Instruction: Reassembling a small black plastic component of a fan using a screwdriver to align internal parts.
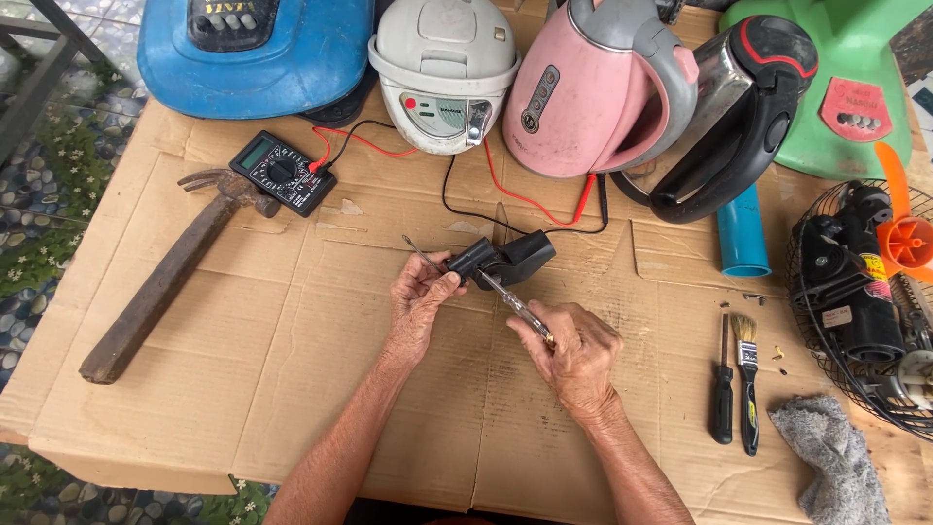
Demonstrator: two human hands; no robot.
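My left hand [420, 301] grips a small black plastic part [507, 259] over the cardboard sheet [243, 369], pinching its left end. My right hand [575, 352] holds a thin screwdriver [513, 301] with a clear handle, its tip pointing up-left into the black part. A thin metal pin [420, 251] sticks out to the left of my left fingers. A black wire [449, 199] and a red test lead [530, 202] run just behind the part.
A black multimeter [282, 171] and an old hammer [165, 277] lie at left. Behind stand a blue appliance [255, 53], white cooker [445, 73], pink kettle [593, 87] and steel kettle [734, 117]. At right: fan cage [860, 301], screwdriver [721, 389], brush [746, 374], grey rag [838, 467].
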